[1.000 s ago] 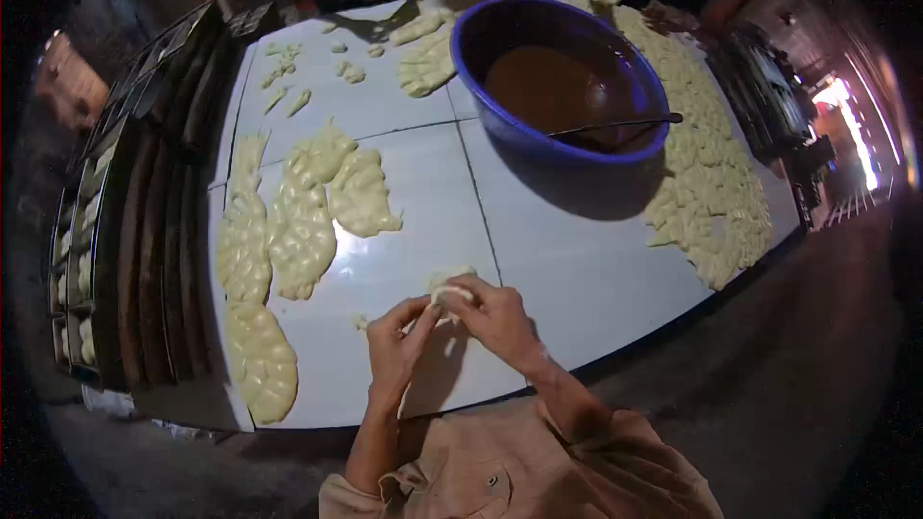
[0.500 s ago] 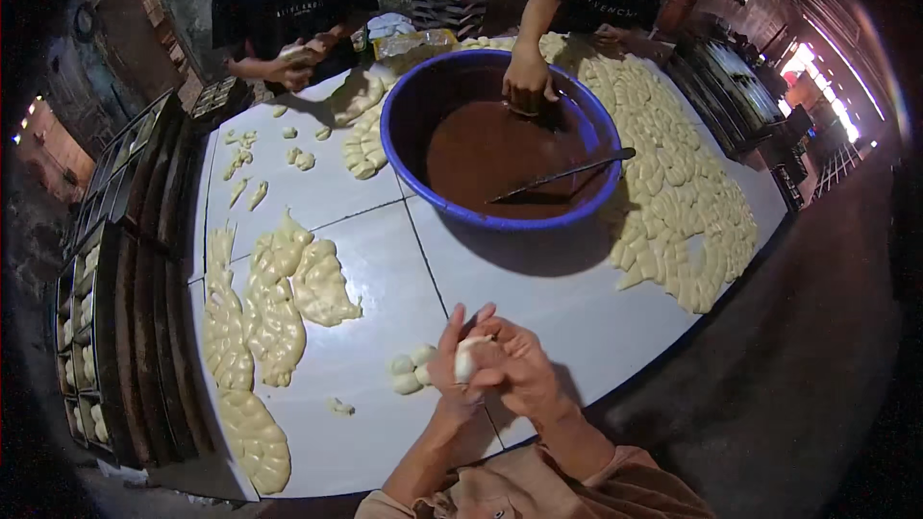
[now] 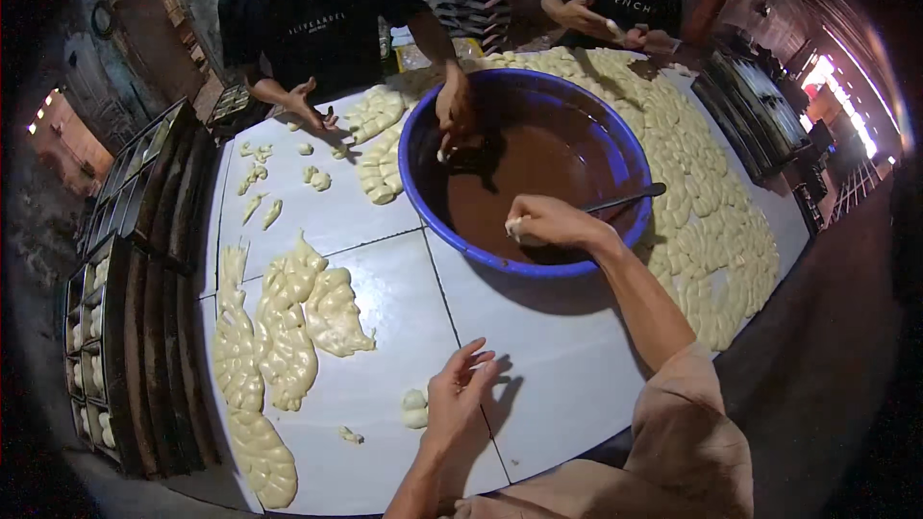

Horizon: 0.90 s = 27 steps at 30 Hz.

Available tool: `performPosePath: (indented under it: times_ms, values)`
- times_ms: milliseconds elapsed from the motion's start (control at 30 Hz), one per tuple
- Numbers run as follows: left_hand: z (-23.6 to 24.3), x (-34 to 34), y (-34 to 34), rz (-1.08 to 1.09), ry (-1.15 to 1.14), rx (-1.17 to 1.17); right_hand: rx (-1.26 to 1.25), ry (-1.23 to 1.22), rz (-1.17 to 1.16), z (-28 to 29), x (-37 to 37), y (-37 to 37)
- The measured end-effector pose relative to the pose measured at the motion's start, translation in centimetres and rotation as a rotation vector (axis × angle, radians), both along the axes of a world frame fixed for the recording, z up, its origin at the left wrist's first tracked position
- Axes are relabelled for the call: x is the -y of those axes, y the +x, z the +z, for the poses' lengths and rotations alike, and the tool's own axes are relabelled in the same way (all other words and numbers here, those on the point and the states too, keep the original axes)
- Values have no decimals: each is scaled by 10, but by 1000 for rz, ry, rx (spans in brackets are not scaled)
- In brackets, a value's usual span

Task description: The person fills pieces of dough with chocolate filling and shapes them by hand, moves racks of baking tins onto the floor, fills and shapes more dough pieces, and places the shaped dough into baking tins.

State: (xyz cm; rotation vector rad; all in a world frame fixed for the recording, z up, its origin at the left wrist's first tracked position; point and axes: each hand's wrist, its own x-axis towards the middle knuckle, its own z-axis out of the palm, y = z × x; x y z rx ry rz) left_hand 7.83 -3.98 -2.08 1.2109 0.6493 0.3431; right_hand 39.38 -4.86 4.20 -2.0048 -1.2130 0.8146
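My right hand [image 3: 550,228] reaches over the near side of a large blue bowl [image 3: 433,216] of brown liquid, fingers closed on a pale piece of dough [image 3: 515,228]. A dark long-handled utensil [image 3: 635,194] leans on the bowl's right side. My left hand [image 3: 460,386] is open above the white tiled table [image 3: 558,384], its fingers apart and slightly curved. Just left of it sit small round dough pieces [image 3: 415,410]. Flattened, lumpy dough sheets [image 3: 288,356] lie at the table's left.
A dense spread of cut dough [image 3: 711,231] covers the right side. Racks of metal tins [image 3: 106,356] stand at the left, more trays [image 3: 745,111] at the right. Across the table, a co-worker [image 3: 317,29] has a hand in the bowl; another co-worker [image 3: 615,0] handles dough.
My right hand has left my left hand and moved forward over the bowl with dough. The left co-worker's hand has reached into the bowl; the right co-worker's has come out.
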Motion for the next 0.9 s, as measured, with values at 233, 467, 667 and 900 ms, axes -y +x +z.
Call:
performPosePath:
  times_ms: [233,467,667,900]
  values:
    - [-5,-8,-5,-96,8,-92,97,-444,220,-13,-11,-1]
    - [17,-12,29,-97,-89,115,-776,341,-181,30,25,-47]
    - [36,-5,62,-25,-479,404,-979,505,-280,12,46,-113]
    - [4,-18,28,269,-459,275,-502,395,-176,-13,80,-160]
